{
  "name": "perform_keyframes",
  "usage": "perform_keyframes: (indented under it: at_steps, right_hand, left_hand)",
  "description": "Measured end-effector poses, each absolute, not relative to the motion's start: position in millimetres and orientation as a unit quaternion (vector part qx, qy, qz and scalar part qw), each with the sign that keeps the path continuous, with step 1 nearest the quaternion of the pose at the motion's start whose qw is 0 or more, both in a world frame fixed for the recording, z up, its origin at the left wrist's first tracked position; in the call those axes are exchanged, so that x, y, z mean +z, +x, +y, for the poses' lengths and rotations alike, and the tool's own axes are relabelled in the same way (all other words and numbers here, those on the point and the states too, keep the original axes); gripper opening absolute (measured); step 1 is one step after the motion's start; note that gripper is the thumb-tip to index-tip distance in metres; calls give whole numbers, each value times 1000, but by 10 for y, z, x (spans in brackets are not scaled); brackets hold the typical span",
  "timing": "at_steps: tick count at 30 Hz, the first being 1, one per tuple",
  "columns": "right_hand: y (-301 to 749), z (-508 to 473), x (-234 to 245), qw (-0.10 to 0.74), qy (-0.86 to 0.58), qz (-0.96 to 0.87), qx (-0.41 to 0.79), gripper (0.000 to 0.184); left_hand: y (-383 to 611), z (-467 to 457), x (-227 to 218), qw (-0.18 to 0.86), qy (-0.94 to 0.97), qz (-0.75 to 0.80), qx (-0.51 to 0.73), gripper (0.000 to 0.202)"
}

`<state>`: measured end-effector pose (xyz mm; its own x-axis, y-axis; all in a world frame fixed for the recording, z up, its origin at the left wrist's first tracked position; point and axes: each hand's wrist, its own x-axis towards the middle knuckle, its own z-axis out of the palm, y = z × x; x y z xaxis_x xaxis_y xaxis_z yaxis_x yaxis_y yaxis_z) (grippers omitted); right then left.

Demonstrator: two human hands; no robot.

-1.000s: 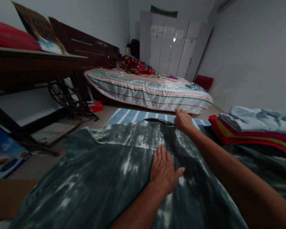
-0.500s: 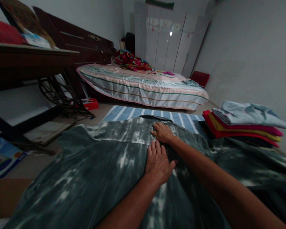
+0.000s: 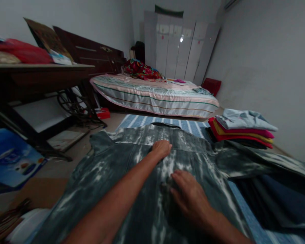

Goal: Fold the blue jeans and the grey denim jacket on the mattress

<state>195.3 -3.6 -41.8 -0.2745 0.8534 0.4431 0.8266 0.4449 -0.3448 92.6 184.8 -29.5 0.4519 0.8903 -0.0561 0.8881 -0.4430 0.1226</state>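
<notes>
A dark grey-green jacket [image 3: 139, 173] with whitish streaks lies spread out, back side up, its collar pointing away from me. My left hand [image 3: 162, 149] rests on its upper back near the yoke seam. The fingers look curled in against the cloth, and whether fabric is pinched under them is hidden. Nearer to me, my right hand [image 3: 190, 191] is over the jacket's middle, blurred, with fingers apart and nothing visible in it. One sleeve [image 3: 246, 161] stretches out to the right.
Beneath the jacket is a blue-and-white striped cloth [image 3: 193, 126]. Folded clothes [image 3: 244, 130] are stacked at the right, with dark folded cloth [image 3: 277, 200] nearer. A sewing table [image 3: 40, 81], a blue box [image 3: 14, 159] and a bed [image 3: 155, 96] stand around.
My left hand has moved forward over the upper back and its fingers look curled. My right hand has drawn back toward me. The view has shifted slightly left.
</notes>
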Motion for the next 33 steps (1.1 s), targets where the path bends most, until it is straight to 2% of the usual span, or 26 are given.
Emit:
perform_keyframes:
  at_steps: [5,8,13,19,24,29,33]
  right_hand:
    - [1730,-453,-715,232,-441,-867,12,68]
    - [1687,-447,-942,204,-406,-891,-13,77]
    - [1687,-425,-1050,181,-400,-898,-2,79]
    - [1685,-465,-770,137,-409,-894,119,77]
    - [1674,-469,-617,107,-422,-881,185,83]
    - [1739,-610,-578,89,-429,-880,183,79]
    - [1799,-905,-727,102,-439,-882,139,78]
  left_hand:
    - [863,1966,-490,57,851,522,22,59]
    - [860,1997,-618,60,850,522,14,65]
    - [867,1949,-583,50,855,516,0,66]
    - [799,1522,-612,77,869,488,-13,77]
    - [768,1315,-555,88,865,494,-12,76]
    - [652,964,-552,106,870,481,-16,73]
    - [541,701,-620,105,873,476,2,71]
